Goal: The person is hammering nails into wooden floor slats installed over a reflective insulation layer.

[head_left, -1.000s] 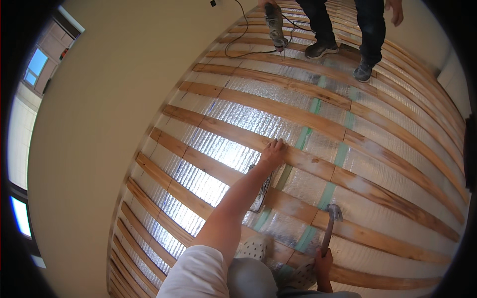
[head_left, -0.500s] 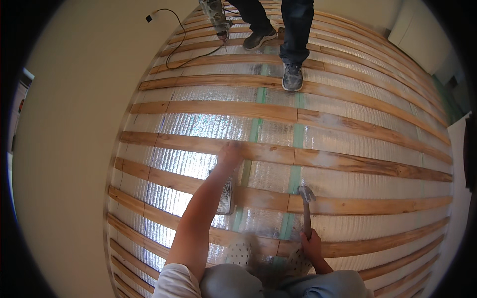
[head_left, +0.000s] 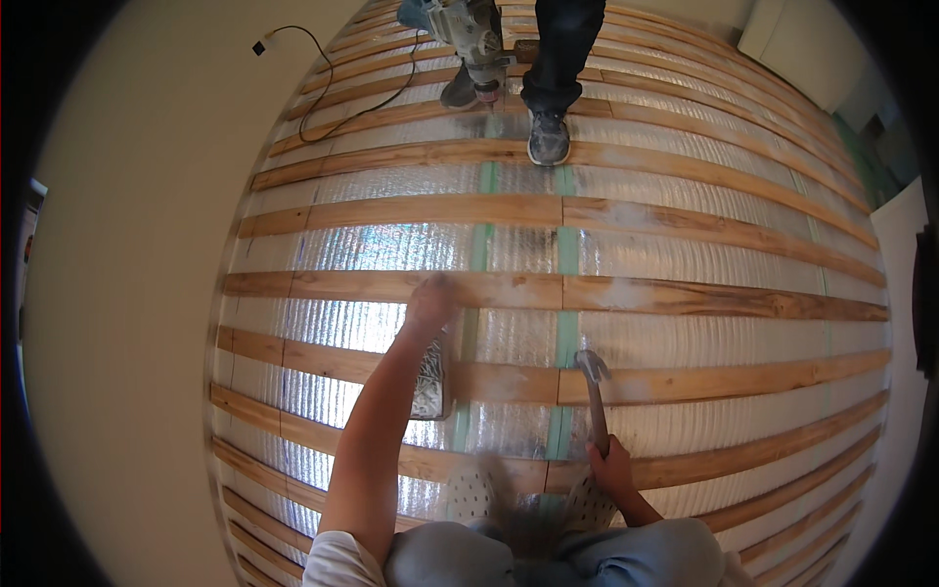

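My right hand point(head_left: 612, 470) is wrapped round the handle of a claw hammer point(head_left: 596, 403). Its metal head lies over a wooden batten point(head_left: 675, 385), close to a joint between two pieces. Stretched forward, my left hand point(head_left: 430, 303) rests on the batten one row farther off point(head_left: 342, 285). Its fingers look closed and point downward; what they hold, if anything, is too small to make out. Just below that wrist a clear tray of nails point(head_left: 428, 389) sits partly behind my forearm.
Rows of battens cross silvery foil sheeting point(head_left: 352, 254) with green tape strips point(head_left: 567, 333). Ahead, another person's shoe point(head_left: 549, 137) stands by a rotary hammer drill point(head_left: 479, 44), with a black cable point(head_left: 328, 73) to its left. A wall point(head_left: 127, 293) bounds the left.
The other person's drill has come right and stands more upright, its tip now near the floor between the feet. My two hands keep almost the same places; the view has shifted slightly.
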